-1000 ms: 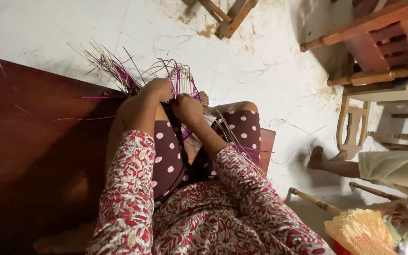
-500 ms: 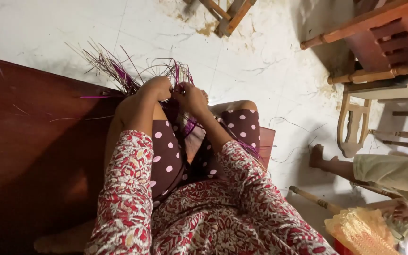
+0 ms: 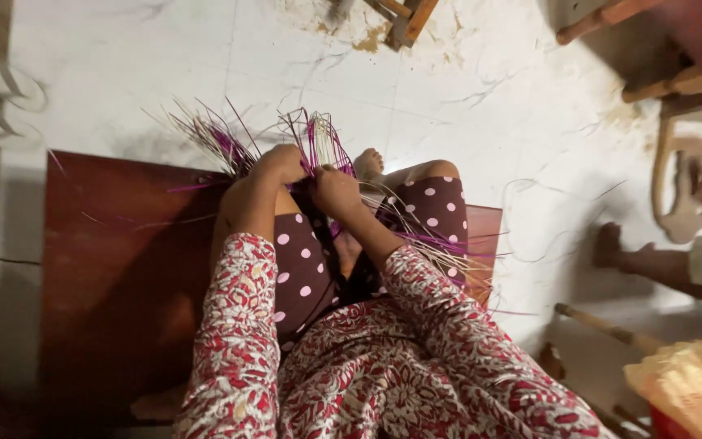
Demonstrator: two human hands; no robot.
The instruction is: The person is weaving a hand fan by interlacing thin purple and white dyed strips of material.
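Observation:
My left hand (image 3: 279, 162) and my right hand (image 3: 336, 190) are closed side by side on a bundle of thin purple and pale strips (image 3: 316, 140) held over my knees. Loose strip ends (image 3: 205, 134) fan out up and to the left past my left hand. More strips (image 3: 432, 240) trail down to the right across my right leg in dotted maroon cloth. My bare foot (image 3: 368, 162) shows just beyond the hands. My sleeves are red and white patterned.
I sit on a dark red board (image 3: 115, 268) on a pale tiled floor (image 3: 465, 106). Wooden chair frames (image 3: 684, 89) stand at the upper right. Another person's foot and leg (image 3: 652, 260) lie at right, with a wooden stick (image 3: 611, 325) and yellow woven piece (image 3: 684, 382) below.
The view has shifted left and slightly down, so everything sits further right. My hands stay closed on the strip bundle, working close together.

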